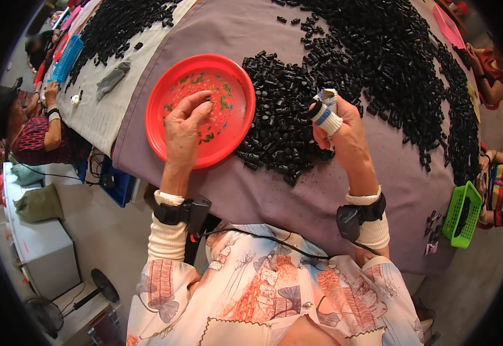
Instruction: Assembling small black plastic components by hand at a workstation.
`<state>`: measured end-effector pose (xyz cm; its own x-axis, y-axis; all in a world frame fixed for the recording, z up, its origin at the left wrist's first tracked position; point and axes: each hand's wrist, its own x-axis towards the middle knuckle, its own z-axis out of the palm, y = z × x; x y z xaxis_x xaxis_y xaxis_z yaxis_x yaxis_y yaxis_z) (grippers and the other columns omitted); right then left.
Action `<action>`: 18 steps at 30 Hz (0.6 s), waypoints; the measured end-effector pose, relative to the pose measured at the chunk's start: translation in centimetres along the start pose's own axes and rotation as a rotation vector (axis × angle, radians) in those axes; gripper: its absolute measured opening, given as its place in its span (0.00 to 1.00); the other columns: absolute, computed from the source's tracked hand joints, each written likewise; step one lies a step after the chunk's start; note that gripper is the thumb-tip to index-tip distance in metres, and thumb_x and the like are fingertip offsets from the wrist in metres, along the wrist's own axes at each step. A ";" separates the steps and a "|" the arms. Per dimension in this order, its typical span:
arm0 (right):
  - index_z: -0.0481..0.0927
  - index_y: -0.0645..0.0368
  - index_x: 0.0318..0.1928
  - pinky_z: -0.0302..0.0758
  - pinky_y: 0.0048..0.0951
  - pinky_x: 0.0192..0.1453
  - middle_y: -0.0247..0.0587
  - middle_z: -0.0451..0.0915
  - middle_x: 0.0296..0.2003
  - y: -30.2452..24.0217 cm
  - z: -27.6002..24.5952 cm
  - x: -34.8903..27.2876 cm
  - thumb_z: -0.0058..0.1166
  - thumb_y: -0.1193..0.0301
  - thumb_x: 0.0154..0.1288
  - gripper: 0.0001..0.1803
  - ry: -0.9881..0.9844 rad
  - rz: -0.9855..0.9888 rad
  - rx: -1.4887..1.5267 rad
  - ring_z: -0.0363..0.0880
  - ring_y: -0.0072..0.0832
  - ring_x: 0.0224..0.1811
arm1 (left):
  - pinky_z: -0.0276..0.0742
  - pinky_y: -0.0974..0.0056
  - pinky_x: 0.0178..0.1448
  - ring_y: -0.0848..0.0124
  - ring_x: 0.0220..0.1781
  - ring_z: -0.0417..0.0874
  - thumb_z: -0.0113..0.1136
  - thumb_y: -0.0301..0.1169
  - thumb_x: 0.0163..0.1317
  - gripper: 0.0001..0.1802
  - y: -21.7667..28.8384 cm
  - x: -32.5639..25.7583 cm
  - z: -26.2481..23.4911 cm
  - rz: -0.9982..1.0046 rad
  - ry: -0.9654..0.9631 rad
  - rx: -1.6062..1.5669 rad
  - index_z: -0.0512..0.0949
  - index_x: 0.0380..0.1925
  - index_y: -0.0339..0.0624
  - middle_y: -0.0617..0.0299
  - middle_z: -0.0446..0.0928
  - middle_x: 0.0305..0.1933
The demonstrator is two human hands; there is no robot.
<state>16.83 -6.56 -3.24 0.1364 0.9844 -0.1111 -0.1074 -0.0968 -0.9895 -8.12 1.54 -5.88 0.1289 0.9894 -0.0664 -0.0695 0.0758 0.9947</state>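
My left hand (185, 124) is over a round red tray (154, 124) with a flower pattern in its middle. Its thumb and forefinger are pinched together, and a tiny dark spot shows between them, too small to name. My right hand (348, 124) is closed around a bunched white ribbed knit cloth (327, 118) with a blue stripe. A dark bit shows at the cloth's left end; whether it is a separate piece I cannot tell. Beside both hands lies a heap of small black plastic parts (277, 112), between the tray and my right hand.
A much larger spread of black parts (378, 63) covers the table's far right. Another pile (113, 34) lies far left, near a grey plastic bag (113, 81) and a blue basket (67, 60). A green basket (462, 216) stands at the right edge. Other people sit around the table.
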 end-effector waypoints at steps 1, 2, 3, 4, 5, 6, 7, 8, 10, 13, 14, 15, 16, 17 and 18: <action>0.74 0.57 0.33 0.53 0.17 0.13 0.28 0.66 0.13 0.2 -0.3 0.0 0.51 0.66 0.62 0.07 0.001 0.014 -0.001 0.61 0.15 0.11 | 0.75 0.72 0.39 0.75 0.32 0.77 0.56 0.25 0.58 0.16 0.0 0.0 -0.4 -0.003 -0.005 0.002 0.74 0.46 0.34 0.59 0.77 0.34; 0.74 0.57 0.33 0.53 0.17 0.13 0.28 0.66 0.13 0.3 -0.7 0.0 0.51 0.66 0.62 0.07 0.002 0.027 -0.002 0.61 0.15 0.11 | 0.75 0.72 0.38 0.76 0.33 0.77 0.57 0.26 0.57 0.15 -0.1 -0.2 -0.6 0.089 0.078 0.194 0.75 0.45 0.36 0.60 0.77 0.34; 0.74 0.57 0.33 0.53 0.17 0.13 0.28 0.66 0.13 0.6 -1.1 0.1 0.51 0.66 0.62 0.08 0.009 0.033 -0.026 0.61 0.15 0.11 | 0.74 0.73 0.37 0.77 0.34 0.77 0.59 0.27 0.57 0.14 -0.2 -0.3 -0.7 0.182 0.160 0.385 0.76 0.44 0.37 0.62 0.77 0.33; 0.74 0.57 0.33 0.53 0.17 0.13 0.28 0.66 0.13 0.6 -1.3 0.1 0.51 0.66 0.62 0.08 0.008 0.033 -0.026 0.61 0.15 0.11 | 0.74 0.73 0.37 0.77 0.34 0.77 0.59 0.27 0.57 0.14 -0.2 -0.4 -0.6 0.183 0.161 0.386 0.76 0.44 0.37 0.62 0.77 0.33; 0.74 0.57 0.33 0.53 0.17 0.13 0.27 0.65 0.13 0.7 -1.6 0.1 0.51 0.66 0.62 0.08 0.007 0.021 -0.040 0.60 0.15 0.11 | 0.74 0.72 0.37 0.77 0.34 0.77 0.59 0.27 0.56 0.13 -0.4 -0.4 -0.2 0.151 0.089 0.377 0.77 0.42 0.38 0.62 0.77 0.33; 0.74 0.57 0.33 0.53 0.17 0.13 0.27 0.65 0.13 0.6 -1.6 0.1 0.51 0.66 0.62 0.08 0.005 0.009 -0.055 0.60 0.14 0.11 | 0.74 0.72 0.36 0.77 0.34 0.77 0.60 0.28 0.56 0.12 -0.5 -0.4 0.3 0.120 0.017 0.368 0.78 0.41 0.39 0.63 0.77 0.32; 0.74 0.57 0.33 0.53 0.17 0.13 0.27 0.65 0.13 0.6 -1.6 0.1 0.51 0.66 0.62 0.08 0.001 0.009 -0.058 0.60 0.14 0.11 | 0.74 0.71 0.37 0.76 0.34 0.78 0.60 0.27 0.55 0.11 -0.9 -0.5 1.5 0.177 -0.025 0.478 0.79 0.39 0.40 0.62 0.77 0.32; 0.74 0.57 0.32 0.53 0.17 0.13 0.27 0.65 0.13 0.6 -1.6 0.1 0.51 0.66 0.62 0.08 0.021 0.031 -0.070 0.60 0.14 0.11 | 0.74 0.71 0.37 0.75 0.33 0.78 0.60 0.27 0.54 0.10 -0.9 -0.7 2.9 0.233 -0.091 0.521 0.79 0.37 0.39 0.62 0.77 0.31; 0.74 0.57 0.32 0.53 0.17 0.14 0.27 0.65 0.12 0.4 -1.4 0.1 0.51 0.67 0.61 0.07 0.035 0.052 -0.081 0.60 0.14 0.11 | 0.74 0.71 0.37 0.75 0.32 0.78 0.61 0.26 0.54 0.08 -1.2 -0.9 4.9 0.290 -0.153 0.567 0.79 0.35 0.38 0.63 0.77 0.29; 0.74 0.59 0.31 0.57 0.18 0.15 0.26 0.67 0.13 0.2 -1.4 -0.2 0.53 0.68 0.59 0.07 0.002 0.076 -0.155 0.63 0.13 0.12 | 0.72 0.60 0.39 0.62 0.33 0.76 0.63 0.31 0.49 0.09 -2.4 -1.0 7.1 0.448 -0.212 0.849 0.80 0.30 0.39 0.56 0.75 0.31; 0.75 0.58 0.31 0.55 0.17 0.15 0.27 0.67 0.12 0.5 -1.6 -0.3 0.52 0.69 0.59 0.06 0.008 0.067 -0.162 0.62 0.13 0.11 | 0.71 0.59 0.39 0.61 0.34 0.75 0.65 0.32 0.48 0.10 -2.7 -1.0 7.7 0.525 -0.194 0.949 0.79 0.28 0.39 0.57 0.74 0.29; 0.75 0.58 0.31 0.53 0.17 0.15 0.27 0.66 0.12 0.6 -1.7 -0.4 0.52 0.69 0.59 0.06 0.013 0.056 -0.168 0.60 0.14 0.11 | 0.70 0.58 0.38 0.59 0.34 0.73 0.66 0.33 0.47 0.11 -3.0 -1.1 8.2 0.601 -0.173 1.049 0.78 0.27 0.38 0.57 0.72 0.27; 0.75 0.58 0.31 0.53 0.17 0.15 0.27 0.66 0.12 0.7 -1.8 -0.5 0.52 0.69 0.59 0.06 0.016 0.052 -0.166 0.60 0.14 0.11 | 0.70 0.58 0.38 0.59 0.34 0.73 0.66 0.33 0.47 0.11 -3.0 -1.0 8.6 0.607 -0.174 1.051 0.78 0.27 0.38 0.57 0.72 0.27; 0.75 0.57 0.31 0.53 0.17 0.15 0.27 0.66 0.12 0.7 -2.0 -0.6 0.53 0.68 0.59 0.06 0.021 0.065 -0.170 0.60 0.14 0.10 | 0.69 0.57 0.40 0.59 0.35 0.73 0.66 0.34 0.46 0.11 -3.1 -1.1 9.0 0.594 -0.181 1.057 0.78 0.26 0.39 0.57 0.72 0.27; 0.75 0.57 0.30 0.54 0.17 0.14 0.27 0.66 0.12 0.7 -2.1 -0.6 0.53 0.68 0.59 0.07 0.026 0.078 -0.174 0.60 0.14 0.10 | 0.69 0.57 0.41 0.59 0.37 0.73 0.67 0.35 0.46 0.12 -3.1 -1.0 9.3 0.582 -0.188 1.063 0.78 0.26 0.40 0.58 0.71 0.27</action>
<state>18.71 -7.54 -4.00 0.1604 0.9690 -0.1880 0.0526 -0.1986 -0.9787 1.16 -0.86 -8.14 0.4951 0.8020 0.3343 0.6660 -0.5974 0.4468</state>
